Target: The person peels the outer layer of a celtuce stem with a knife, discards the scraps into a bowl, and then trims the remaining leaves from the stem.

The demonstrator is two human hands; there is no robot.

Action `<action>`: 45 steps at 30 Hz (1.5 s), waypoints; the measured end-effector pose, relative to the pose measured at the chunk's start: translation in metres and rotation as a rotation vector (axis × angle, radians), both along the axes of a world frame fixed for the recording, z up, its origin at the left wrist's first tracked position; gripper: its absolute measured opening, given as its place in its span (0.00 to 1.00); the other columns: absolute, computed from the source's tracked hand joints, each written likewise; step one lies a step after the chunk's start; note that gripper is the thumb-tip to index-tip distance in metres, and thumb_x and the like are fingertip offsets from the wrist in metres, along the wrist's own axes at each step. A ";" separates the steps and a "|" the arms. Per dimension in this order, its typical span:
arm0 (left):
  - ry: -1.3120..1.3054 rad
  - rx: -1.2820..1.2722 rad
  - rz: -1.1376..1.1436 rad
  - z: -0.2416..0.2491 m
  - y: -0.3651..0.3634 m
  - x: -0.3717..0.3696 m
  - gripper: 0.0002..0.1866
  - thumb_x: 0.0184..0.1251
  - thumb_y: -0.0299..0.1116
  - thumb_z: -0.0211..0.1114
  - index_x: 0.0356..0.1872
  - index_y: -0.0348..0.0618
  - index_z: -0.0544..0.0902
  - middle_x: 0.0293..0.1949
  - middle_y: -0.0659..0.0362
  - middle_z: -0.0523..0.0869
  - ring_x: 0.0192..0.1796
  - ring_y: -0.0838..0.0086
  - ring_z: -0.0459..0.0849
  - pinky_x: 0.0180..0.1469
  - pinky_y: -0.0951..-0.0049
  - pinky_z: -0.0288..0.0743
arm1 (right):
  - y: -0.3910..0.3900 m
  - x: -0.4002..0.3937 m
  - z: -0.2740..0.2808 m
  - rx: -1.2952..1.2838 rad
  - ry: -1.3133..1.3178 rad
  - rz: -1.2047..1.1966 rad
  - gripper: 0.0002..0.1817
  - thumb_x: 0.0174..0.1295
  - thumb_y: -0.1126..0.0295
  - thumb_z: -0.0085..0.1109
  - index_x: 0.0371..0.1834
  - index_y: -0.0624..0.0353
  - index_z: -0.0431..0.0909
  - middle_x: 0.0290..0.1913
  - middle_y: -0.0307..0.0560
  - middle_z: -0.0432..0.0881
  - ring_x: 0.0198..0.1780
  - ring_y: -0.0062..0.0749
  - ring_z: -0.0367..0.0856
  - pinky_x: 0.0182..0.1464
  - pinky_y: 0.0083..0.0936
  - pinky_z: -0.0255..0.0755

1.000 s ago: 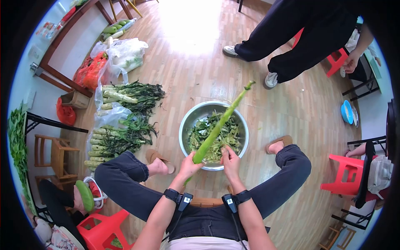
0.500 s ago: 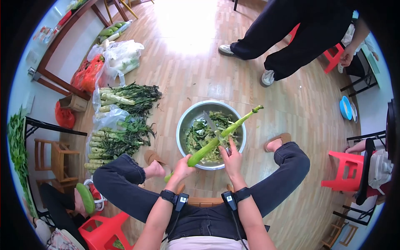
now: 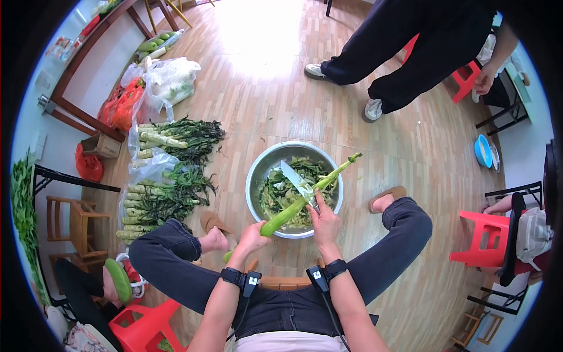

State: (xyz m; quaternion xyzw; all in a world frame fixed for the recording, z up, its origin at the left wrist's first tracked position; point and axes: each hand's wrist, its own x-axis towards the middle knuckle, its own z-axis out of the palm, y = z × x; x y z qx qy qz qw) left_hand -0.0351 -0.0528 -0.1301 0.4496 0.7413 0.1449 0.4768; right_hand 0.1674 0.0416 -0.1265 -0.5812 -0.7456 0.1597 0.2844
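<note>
My left hand (image 3: 253, 237) is closed round the thick end of a long green celtuce stem (image 3: 285, 215). The stem slants up and to the right across a steel basin (image 3: 253, 205), its thin tip beyond the far right rim. In my right hand (image 3: 324, 220) is a knife (image 3: 295, 178), its broad blade pointing up and left over the basin and lying against the stem. Green peelings and leaf scraps (image 3: 275, 198) cover the basin's bottom.
Leafy celtuce stalks (image 3: 155, 202) lie in piles on the floor at left, near plastic bags (image 3: 170, 82). A person in dark trousers (image 3: 404, 64) stands at upper right. Red stools (image 3: 482, 239) stand at right and lower left. A blue bowl (image 3: 483, 151) is at far right.
The knife blade has turned its broad face more into view along the stem. My right hand has shifted slightly, and the stem has moved a little left and down.
</note>
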 end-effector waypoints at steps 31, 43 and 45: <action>-0.108 -0.130 -0.018 -0.010 -0.008 -0.024 0.32 0.35 0.28 0.66 0.52 0.44 0.78 0.35 0.51 0.85 0.39 0.62 0.83 0.43 0.68 0.74 | 0.019 0.022 0.008 -0.270 0.151 -0.144 0.27 0.55 0.63 0.63 0.61 0.41 0.71 0.29 0.51 0.82 0.29 0.42 0.82 0.31 0.34 0.73; -0.098 -0.128 0.001 -0.008 -0.009 -0.030 0.32 0.35 0.27 0.66 0.52 0.44 0.78 0.35 0.52 0.85 0.38 0.63 0.83 0.43 0.69 0.75 | 0.018 0.024 0.003 -0.317 0.175 -0.018 0.33 0.55 0.57 0.63 0.65 0.42 0.65 0.26 0.55 0.81 0.28 0.47 0.82 0.30 0.37 0.72; -0.121 -0.181 0.002 -0.006 -0.008 -0.031 0.32 0.35 0.27 0.66 0.52 0.44 0.78 0.35 0.52 0.85 0.39 0.65 0.83 0.43 0.70 0.75 | 0.019 0.023 -0.003 -0.340 0.219 -0.054 0.32 0.55 0.59 0.63 0.65 0.44 0.66 0.27 0.55 0.81 0.29 0.47 0.82 0.31 0.36 0.73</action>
